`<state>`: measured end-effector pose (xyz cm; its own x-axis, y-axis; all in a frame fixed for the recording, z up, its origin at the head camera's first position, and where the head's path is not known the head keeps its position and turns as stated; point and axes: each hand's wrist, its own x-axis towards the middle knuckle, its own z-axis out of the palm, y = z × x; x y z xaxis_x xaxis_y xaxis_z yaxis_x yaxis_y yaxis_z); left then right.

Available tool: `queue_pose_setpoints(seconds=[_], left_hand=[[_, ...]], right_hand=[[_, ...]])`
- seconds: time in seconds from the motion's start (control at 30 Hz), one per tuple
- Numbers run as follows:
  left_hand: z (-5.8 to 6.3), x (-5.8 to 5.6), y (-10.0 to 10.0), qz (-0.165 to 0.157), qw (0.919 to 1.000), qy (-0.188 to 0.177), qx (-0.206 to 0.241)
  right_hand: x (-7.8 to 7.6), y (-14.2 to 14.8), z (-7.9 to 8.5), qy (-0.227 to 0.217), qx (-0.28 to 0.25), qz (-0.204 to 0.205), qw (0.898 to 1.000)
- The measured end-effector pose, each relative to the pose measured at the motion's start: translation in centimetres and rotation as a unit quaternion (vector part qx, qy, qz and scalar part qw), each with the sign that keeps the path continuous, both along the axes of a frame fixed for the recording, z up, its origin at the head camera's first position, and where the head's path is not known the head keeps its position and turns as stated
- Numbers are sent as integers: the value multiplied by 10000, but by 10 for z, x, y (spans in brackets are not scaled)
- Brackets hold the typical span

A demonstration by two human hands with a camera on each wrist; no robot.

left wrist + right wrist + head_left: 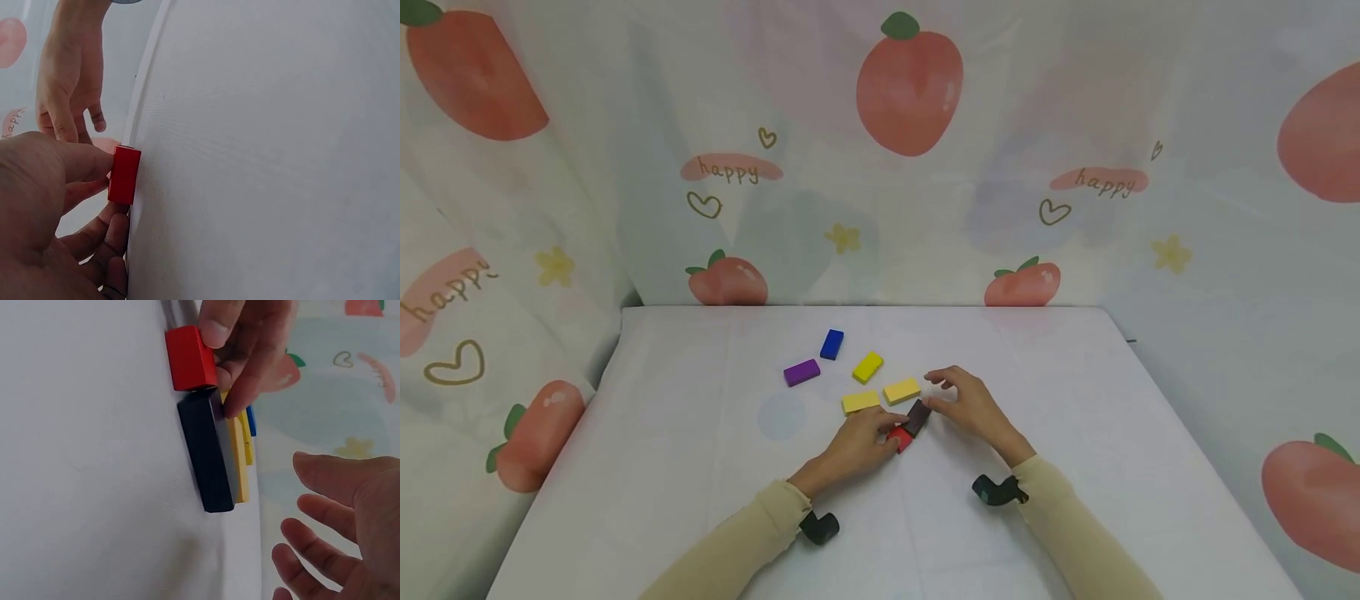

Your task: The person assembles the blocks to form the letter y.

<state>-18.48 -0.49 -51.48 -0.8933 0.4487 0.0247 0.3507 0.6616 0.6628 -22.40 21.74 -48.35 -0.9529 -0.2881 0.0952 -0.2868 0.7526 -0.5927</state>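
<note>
A red block point(900, 438) lies on the white tabletop, end to end with a dark brown or black block point(917, 417). My left hand point(859, 442) pinches the red block between thumb and fingers. In the right wrist view, one of its fingertips lies along the dark block point(205, 450) near the joint. On the other side, my right hand point(973, 408) hovers beside the dark block, its fingers relaxed and apart. The right wrist view shows a gap between this hand point(350, 531) and the dark block, and nothing in its grasp.
Just beyond the hands lie two pale yellow blocks, one point(902, 391) near the dark block and one point(861, 402) partly behind the left hand. Farther back are a bright yellow block point(868, 367), a purple block point(802, 372) and a blue block point(832, 344). A printed curtain point(910, 225) hangs behind the table.
</note>
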Motion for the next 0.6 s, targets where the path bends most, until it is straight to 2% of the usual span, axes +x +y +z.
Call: queue_pose_setpoints(seconds=[0.23,0.6], left_hand=[[-2,-2,0,-50,9998,166,-34],[-2,0,0,-38,9999,130,-25]], right_hand=[[-18,-6,3,-19,-30,260,9997],[-30,-20,-8,-571,45,380,9976]])
